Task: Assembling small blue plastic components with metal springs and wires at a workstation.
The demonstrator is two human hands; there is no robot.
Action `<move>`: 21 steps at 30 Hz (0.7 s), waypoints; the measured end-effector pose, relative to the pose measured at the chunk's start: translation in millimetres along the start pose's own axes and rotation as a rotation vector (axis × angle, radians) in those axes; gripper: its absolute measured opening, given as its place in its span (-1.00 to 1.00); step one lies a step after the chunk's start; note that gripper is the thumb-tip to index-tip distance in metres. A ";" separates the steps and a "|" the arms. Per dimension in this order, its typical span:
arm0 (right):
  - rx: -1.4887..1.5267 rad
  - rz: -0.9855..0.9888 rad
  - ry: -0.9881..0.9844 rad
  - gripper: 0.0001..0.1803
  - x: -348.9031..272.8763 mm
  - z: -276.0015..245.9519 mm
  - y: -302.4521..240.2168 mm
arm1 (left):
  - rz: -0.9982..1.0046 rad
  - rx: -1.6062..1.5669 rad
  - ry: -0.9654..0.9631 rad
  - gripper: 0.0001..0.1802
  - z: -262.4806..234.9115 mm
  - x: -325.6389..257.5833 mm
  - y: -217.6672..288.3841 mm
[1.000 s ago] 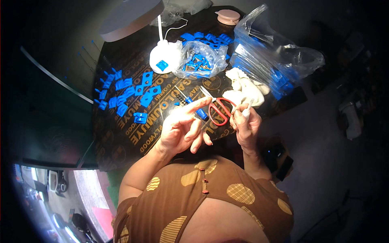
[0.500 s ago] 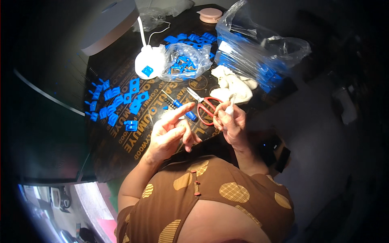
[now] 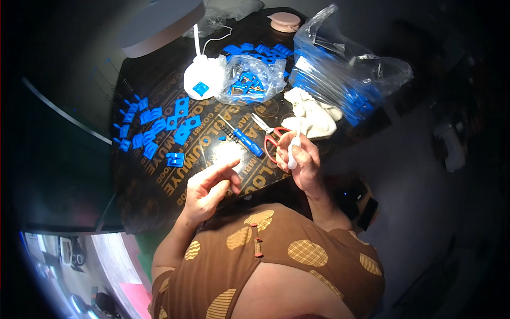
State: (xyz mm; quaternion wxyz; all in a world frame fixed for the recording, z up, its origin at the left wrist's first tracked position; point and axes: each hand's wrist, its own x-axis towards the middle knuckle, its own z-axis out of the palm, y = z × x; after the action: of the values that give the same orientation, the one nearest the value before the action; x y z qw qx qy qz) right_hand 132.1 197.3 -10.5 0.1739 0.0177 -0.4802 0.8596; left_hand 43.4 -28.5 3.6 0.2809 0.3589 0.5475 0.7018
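My right hand (image 3: 304,164) is closed round a small white tube (image 3: 293,153) with a narrow tip pointing away from me. Just beyond that hand lie scissors (image 3: 272,143) with red handles, partly covered by its fingers. My left hand (image 3: 208,194) hovers over the near edge of the table, index finger stretched out and the others loosely bent, nothing visible in it. Between the hands and farther off rests a blue-handled screwdriver (image 3: 247,142), with small dark springs (image 3: 228,131) beside its shaft.
Blue plastic parts (image 3: 154,127) spread over the dark printed table (image 3: 159,199) at left. A white lamp (image 3: 197,80) stands behind them, beside a clear bag of small blue pieces (image 3: 249,85). White gloves or cloth (image 3: 313,114) and a large plastic bag (image 3: 340,69) lie at right; a pink round case (image 3: 285,22) is at the back.
My left hand has drawn back toward me and to the left, away from the screwdriver. The tube in my right hand now shows more of its length. The view has shifted slightly.
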 end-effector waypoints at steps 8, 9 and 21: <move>-0.126 -0.101 -0.050 -0.66 2.6 2.8 14.9 | 0.012 0.176 0.199 -0.61 -25.4 -35.6 3.7; -0.120 -0.094 -0.052 -0.66 1.6 3.5 16.0 | 0.019 0.212 0.219 -0.62 -27.9 -37.9 4.8; -0.189 -0.275 0.095 -0.62 -6.1 -1.5 35.6 | 0.122 0.666 0.411 -0.80 -46.8 -50.2 11.2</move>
State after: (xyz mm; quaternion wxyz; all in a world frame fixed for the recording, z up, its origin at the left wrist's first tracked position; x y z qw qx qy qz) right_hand 126.8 179.8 -41.7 0.3134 0.0259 -0.5430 0.7786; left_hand 34.8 -97.3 -2.0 -0.0084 0.3140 0.7677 0.5586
